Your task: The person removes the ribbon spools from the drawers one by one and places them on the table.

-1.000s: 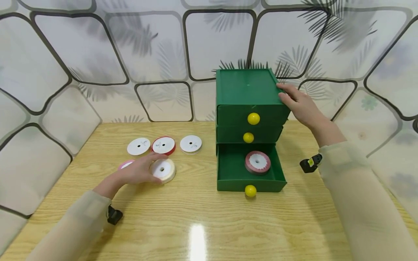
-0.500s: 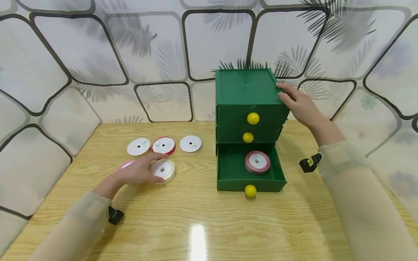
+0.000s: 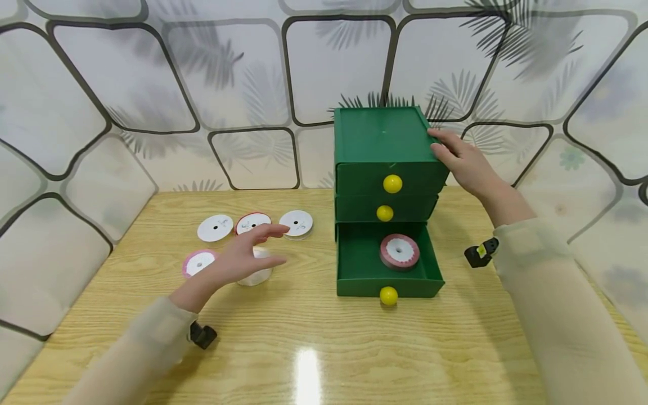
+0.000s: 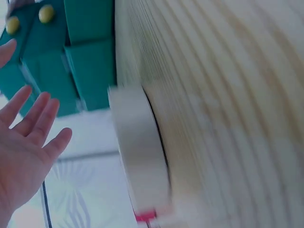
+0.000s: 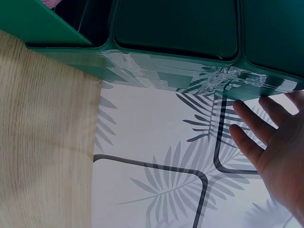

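Note:
My left hand [image 3: 235,260] hovers over the cream ribbon spool [image 3: 257,277], fingers extended and apart, holding nothing. In the left wrist view the cream spool [image 4: 140,147] lies flat on the wooden table, with a gap between it and the palm. At the right, my right hand [image 3: 468,164] rests with its fingertips on the upper right edge of the green drawer cabinet [image 3: 382,135]. The cabinet's bottom drawer [image 3: 356,261] is pulled out, and a dusty-pink ribbon spool [image 3: 399,251] lies inside it. Both upper drawers are closed, each with a yellow round knob.
Behind the left hand lie a white spool [image 3: 215,228], a red-edged spool [image 3: 250,220] partly covered by the fingers, and another white spool [image 3: 296,223]. A pink-edged spool [image 3: 197,262] sits left of the hand. A patterned wall [image 3: 253,73] stands behind the table.
My left hand has let go of the cream spool, lifted and moved to the right, its fingers spreading. The pink-edged spool shows more. The right hand has stayed still.

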A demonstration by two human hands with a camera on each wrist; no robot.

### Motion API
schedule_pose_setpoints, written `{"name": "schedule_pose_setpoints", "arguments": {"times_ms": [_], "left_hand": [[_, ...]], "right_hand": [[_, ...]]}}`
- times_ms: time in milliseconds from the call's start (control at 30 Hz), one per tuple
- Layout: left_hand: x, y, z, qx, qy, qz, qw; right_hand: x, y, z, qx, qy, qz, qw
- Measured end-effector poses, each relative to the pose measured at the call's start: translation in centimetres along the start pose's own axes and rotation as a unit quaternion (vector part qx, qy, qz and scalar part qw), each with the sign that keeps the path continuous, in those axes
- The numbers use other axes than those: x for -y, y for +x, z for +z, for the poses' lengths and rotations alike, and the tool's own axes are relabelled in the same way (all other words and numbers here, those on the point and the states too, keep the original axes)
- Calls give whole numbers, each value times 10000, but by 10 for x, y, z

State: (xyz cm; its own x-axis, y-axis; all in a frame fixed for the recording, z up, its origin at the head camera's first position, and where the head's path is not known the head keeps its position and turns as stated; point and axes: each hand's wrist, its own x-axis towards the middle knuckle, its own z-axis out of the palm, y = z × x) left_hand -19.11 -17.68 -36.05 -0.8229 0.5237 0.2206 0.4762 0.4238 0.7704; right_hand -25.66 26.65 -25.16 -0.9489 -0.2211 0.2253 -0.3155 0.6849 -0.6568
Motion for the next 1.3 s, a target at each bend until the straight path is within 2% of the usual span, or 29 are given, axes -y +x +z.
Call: {"name": "schedule_pose_setpoints", "arguments": {"times_ms": [200, 367, 600, 833, 1000, 1200, 1300], "left_hand": [[-18, 14, 22, -41, -525, 436, 9977], [-28, 27, 39, -166, -872, 740, 9933], [-42, 51, 56, 34, -904, 919, 9916], [-45, 77, 74, 613, -881, 1048, 9887], [-50, 93, 88, 1069, -543, 1145, 9862], [-56, 109, 103, 1713, -92, 1079, 9792], [-58, 116, 110, 1880, 92, 1096, 9760]], "right_hand": [[1, 0, 0, 27, -4, 13, 10000], [0, -1, 0, 16, 17, 8, 10000], [0, -1, 0, -25, -6, 47, 10000], [1, -1, 1, -15, 2, 19, 10000], [1, -1, 1, -23, -20, 20, 10000], [-1, -1, 2, -27, -2, 46, 10000], [-1, 0, 2, -40, 9, 56, 10000]]}}
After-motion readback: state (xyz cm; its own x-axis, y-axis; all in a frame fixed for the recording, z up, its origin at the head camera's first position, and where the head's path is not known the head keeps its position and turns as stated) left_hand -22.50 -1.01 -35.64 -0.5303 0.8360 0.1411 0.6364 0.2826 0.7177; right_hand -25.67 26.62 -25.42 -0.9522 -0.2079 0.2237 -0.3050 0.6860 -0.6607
